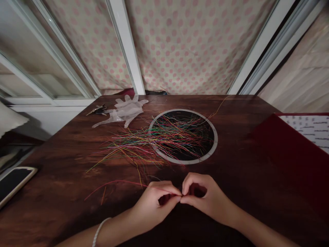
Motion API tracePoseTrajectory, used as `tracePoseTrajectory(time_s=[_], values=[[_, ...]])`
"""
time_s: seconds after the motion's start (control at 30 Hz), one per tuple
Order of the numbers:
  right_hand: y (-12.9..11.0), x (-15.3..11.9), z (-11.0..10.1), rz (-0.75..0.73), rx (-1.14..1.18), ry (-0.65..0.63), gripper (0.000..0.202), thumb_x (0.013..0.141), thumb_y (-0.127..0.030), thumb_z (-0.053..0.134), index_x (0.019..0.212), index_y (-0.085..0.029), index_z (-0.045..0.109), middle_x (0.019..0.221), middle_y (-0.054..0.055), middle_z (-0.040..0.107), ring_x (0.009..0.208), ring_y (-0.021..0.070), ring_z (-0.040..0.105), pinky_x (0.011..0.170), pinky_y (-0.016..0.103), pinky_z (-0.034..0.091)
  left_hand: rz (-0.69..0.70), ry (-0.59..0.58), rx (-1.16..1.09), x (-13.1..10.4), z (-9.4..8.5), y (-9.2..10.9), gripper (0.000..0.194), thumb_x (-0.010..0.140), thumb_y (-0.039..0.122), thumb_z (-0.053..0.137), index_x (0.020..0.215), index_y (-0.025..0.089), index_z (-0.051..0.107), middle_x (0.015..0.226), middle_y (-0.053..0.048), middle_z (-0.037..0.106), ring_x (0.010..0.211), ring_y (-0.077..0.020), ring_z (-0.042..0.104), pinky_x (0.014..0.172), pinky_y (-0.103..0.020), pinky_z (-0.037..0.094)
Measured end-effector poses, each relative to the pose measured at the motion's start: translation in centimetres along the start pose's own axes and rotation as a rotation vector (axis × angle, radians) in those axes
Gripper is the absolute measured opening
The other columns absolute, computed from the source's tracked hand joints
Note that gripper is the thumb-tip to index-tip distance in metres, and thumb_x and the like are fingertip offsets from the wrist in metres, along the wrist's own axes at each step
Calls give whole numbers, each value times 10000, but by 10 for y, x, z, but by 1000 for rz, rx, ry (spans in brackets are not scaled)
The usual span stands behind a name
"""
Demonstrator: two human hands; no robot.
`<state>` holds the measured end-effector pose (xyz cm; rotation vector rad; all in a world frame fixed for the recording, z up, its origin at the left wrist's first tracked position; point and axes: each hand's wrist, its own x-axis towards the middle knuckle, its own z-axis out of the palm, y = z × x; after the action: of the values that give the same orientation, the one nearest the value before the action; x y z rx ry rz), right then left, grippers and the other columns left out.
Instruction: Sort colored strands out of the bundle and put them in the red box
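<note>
Plastic gloves [125,112] lie beside keys [99,109]; a phone [15,183] rests far left; a pink-dotted curtain [190,44] hangs behind.

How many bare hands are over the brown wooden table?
2: the bare left hand, pinching a thin red strand, and the bare right hand beside it, fingertips close together.

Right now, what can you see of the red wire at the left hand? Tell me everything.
The red wire is long, thin and smooth-looking, perhaps plastic-coated. From a free end off to the left, it arches gently above the dark wooden table in the picture, then runs to the left hand, whose thumb and fingers pinch it. Its other end is hidden at the fingertips, so whether the right hand touches it is unclear.
</note>
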<state>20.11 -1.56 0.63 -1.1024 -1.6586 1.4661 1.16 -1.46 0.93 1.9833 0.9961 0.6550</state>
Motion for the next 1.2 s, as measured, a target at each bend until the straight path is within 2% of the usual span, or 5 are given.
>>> tracePoseTrajectory(time_s=[0.27, 0.47, 0.7, 0.93, 1.2], values=[[-12, 1, -16, 127, -13, -183, 181, 749, -255, 662, 907, -168, 651, 810, 7, 649, 712, 108, 555, 631, 220, 429, 134, 3, 84, -7, 2, -5, 175, 868, 120, 515, 827, 162, 680, 706, -23, 649, 640, -114, 589, 605, -207, 435], [-14, 1, -15, 115, -260, -178, 170, 814, -202, 532, 781, -169, 695, 739, 5, 678, 662, 105, 547, 600, 217, 399, 224, 6, 194, -7, 3, -5, 163, 873, 109, 507, 830, 149, 660, 684, -22, 628, 607, -113, 570, 571, -206, 414], [-11, 1, -14, 141, -282, -167, 168, 791, -222, 551, 716, -148, 682, 644, 3, 630, 587, 90, 489, 530, 200, 361, 298, -31, 379, -6, 4, -6, 212, 908, 151, 461, 795, 154, 641, 649, -12, 588, 555, -116, 541, 524, -231, 382], [-10, -2, -15, 108, -288, -154, 95, 757, -209, 580, 717, -155, 647, 629, -8, 583, 588, 92, 493, 539, 201, 377, 304, -29, 397, -7, 5, -8, 208, 911, 157, 456, 801, 159, 633, 656, -11, 594, 562, -121, 552, 531, -232, 390], [-15, -1, -12, 136, -164, -147, 114, 842, -224, 505, 774, -163, 574, 667, -32, 508, 615, 77, 425, 557, 199, 334, 176, 10, 143, -6, 4, -8, 159, 886, 130, 503, 850, 161, 655, 723, -24, 643, 647, -116, 582, 603, -212, 428]])
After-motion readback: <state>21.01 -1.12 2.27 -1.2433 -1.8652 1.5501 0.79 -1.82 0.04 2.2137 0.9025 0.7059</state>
